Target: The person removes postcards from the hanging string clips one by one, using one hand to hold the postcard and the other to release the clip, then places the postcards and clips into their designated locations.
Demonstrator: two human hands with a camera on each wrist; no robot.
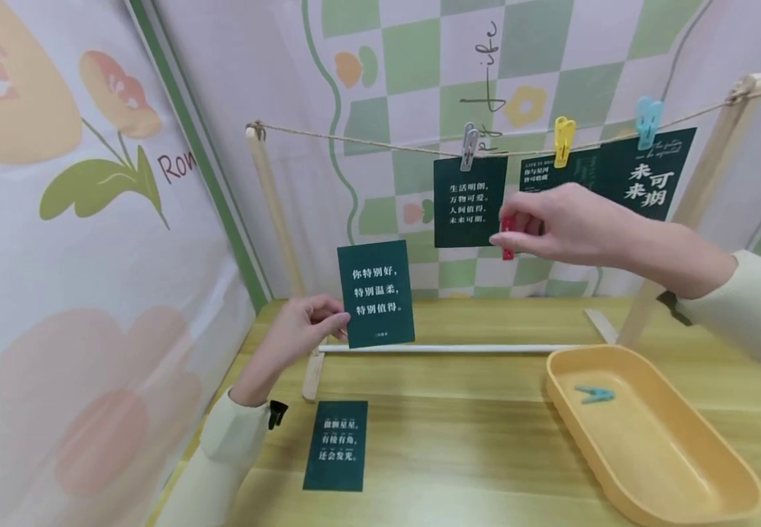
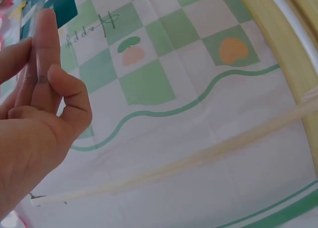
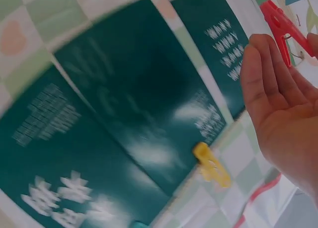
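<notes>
My left hand [image 1: 304, 328] pinches a dark green card [image 1: 377, 293] with white writing by its lower left edge, holding it up above the table. In my right hand [image 1: 565, 223] is a red clothespin [image 3: 283, 29], pinched between thumb and fingers in front of the hanging cards. A twine line [image 1: 367, 141] runs between two wooden posts. From it hang three green cards: one under a grey clothespin [image 1: 468, 146], one under a yellow clothespin [image 1: 563, 141] and one under a blue clothespin [image 1: 648, 122]. My right hand hides part of the middle card.
Another green card [image 1: 336, 446] lies on the wooden table [image 1: 459, 439] at the front left. A yellow tray [image 1: 670, 461] stands to the right with a teal clothespin [image 1: 595, 394] in it. A white rod [image 1: 446, 349] joins the wooden posts [image 1: 275, 212] low down.
</notes>
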